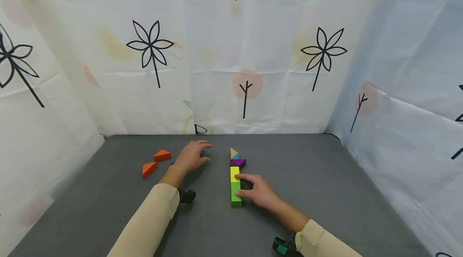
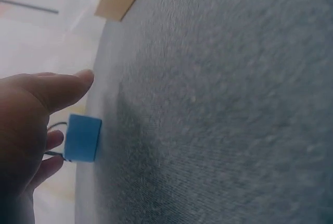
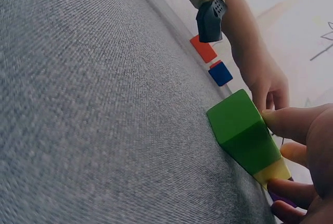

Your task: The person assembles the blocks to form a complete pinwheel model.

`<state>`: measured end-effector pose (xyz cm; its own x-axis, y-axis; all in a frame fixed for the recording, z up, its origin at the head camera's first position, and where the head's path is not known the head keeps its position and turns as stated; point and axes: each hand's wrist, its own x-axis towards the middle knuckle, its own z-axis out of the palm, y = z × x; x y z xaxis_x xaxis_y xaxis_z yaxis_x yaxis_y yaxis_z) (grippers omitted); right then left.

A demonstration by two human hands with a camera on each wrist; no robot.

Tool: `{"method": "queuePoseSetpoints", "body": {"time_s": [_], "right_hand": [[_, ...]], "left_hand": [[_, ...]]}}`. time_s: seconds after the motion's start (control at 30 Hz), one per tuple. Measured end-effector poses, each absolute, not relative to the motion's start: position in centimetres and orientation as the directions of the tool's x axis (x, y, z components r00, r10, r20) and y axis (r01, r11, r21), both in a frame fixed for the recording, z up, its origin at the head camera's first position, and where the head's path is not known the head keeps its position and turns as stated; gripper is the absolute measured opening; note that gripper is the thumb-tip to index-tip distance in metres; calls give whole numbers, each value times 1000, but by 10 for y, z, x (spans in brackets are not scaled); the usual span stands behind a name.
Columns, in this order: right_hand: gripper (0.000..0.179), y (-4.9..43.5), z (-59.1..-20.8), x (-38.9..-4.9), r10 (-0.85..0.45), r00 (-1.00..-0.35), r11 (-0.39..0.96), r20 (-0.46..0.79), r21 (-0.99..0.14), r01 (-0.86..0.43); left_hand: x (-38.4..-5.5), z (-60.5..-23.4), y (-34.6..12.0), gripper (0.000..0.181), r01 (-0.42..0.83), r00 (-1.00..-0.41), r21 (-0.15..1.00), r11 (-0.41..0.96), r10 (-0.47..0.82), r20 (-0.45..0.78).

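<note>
My left hand [image 1: 189, 157] reaches over the far left-middle of the cloth, fingers extended and thumb apart. Beside its fingers stands a blue block [image 2: 83, 138], mostly covered by the hand in the head view. With my right hand [image 1: 258, 190] I touch a row of blocks from its right side. The thumb rests on the green block [image 1: 236, 194] and a finger lies on the yellow block [image 1: 234, 174]. Beyond these, the row continues with purple triangular blocks [image 1: 238, 163], a light-blue triangle [image 1: 236, 156] and a natural-wood triangle [image 1: 233, 153].
Two orange triangular blocks [image 1: 162, 155] lie left of my left hand. A dark-blue block [image 3: 220, 73] sits near them, largely behind the left wrist in the head view. Grey cloth [image 1: 307, 176] covers the table, and patterned white curtains [image 1: 275, 48] enclose it.
</note>
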<state>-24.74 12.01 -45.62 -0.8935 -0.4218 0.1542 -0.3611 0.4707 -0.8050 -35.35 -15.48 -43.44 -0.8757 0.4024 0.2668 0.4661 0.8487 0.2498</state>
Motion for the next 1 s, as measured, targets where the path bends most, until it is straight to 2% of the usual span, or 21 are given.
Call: {"method": "queuePoseSetpoints", "body": {"time_s": [0.4, 0.73, 1.0], "right_hand": [[47, 119, -456, -247, -430, -888, 461, 165, -805, -373], [47, 121, -456, -248, -427, -887, 458, 176, -804, -380], [47, 122, -457, -247, -441, -876, 438, 193, -806, -398]], "left_hand": [[-367, -436, -165, 49, 410, -903, 206, 888, 364, 229], [-379, -436, -168, 49, 273, -962, 352, 895, 254, 100], [-382, -440, -170, 35, 266, -963, 386, 883, 231, 137]]}}
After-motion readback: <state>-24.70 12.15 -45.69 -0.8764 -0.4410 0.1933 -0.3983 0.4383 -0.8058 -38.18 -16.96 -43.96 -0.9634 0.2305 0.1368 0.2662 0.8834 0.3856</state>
